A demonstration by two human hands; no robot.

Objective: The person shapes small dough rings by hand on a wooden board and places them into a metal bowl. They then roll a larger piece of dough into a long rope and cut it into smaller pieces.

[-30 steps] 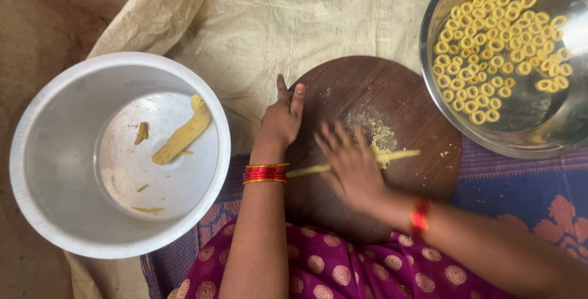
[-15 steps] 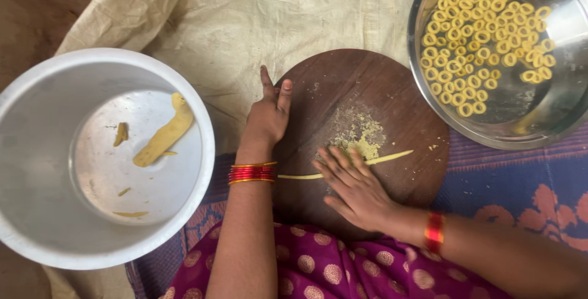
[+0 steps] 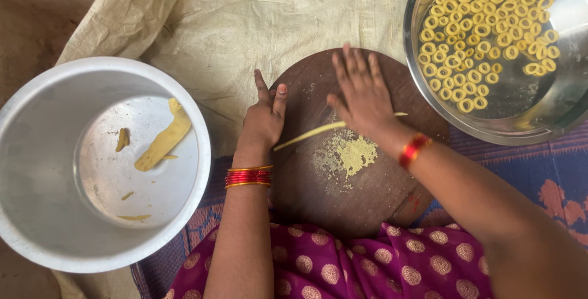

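A round dark wooden board [image 3: 367,189] lies in front of me. My right hand [image 3: 361,94] lies flat, fingers apart, on a thin yellow dough rope [image 3: 309,134] that stretches across the board. Most of the rope is hidden under the palm. My left hand [image 3: 264,115] rests at the board's left edge with fingers curled, just beside the rope's left end. A patch of yellow crumbs [image 3: 354,154] sits on the board below my right hand.
A big steel bowl [image 3: 429,100] at the upper right holds several yellow dough rings [image 3: 484,29]. A large metal pot [image 3: 37,152] at the left holds a lump of yellow dough [image 3: 164,140]. Beige cloth [image 3: 245,11] covers the floor beyond the board.
My right hand has slid away from me across the board, from its near side to its far side, rolling the dough rope. The left hand stayed at the board's left edge.
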